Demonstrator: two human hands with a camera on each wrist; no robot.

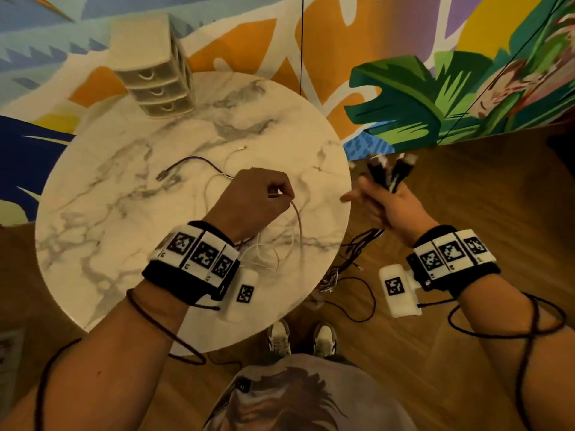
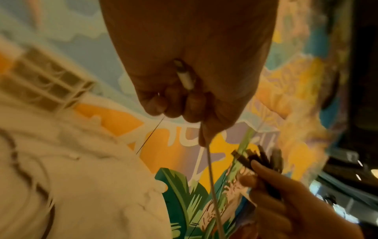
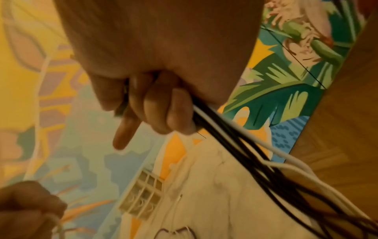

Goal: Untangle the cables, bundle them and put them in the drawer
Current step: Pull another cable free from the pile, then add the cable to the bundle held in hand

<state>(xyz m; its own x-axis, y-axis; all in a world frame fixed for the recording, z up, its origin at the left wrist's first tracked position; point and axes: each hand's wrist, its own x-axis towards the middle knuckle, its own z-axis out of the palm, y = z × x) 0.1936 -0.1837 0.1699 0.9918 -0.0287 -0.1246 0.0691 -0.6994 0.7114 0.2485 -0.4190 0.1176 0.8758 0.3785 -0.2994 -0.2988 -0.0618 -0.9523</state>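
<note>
My left hand (image 1: 264, 194) hovers over the round marble table (image 1: 109, 213) with its fingers curled round the white plug end of a thin cable (image 2: 185, 77); that cable (image 1: 299, 225) hangs down from my fist. My right hand (image 1: 382, 200) is off the table's right edge and grips a bunch of black and white cables (image 3: 235, 137), whose plug ends (image 1: 390, 169) stick up above the fingers. The bunch trails down to a tangle (image 1: 348, 259) at the table's edge. A dark cable (image 1: 189, 166) and thin white cables (image 1: 264, 259) lie loose on the table.
A small beige drawer unit (image 1: 155, 79) with three shut drawers stands at the table's far left edge. A painted wall rises behind the table. Wooden floor (image 1: 466, 181) lies to the right, where more black cable (image 1: 361, 300) trails near my shoes.
</note>
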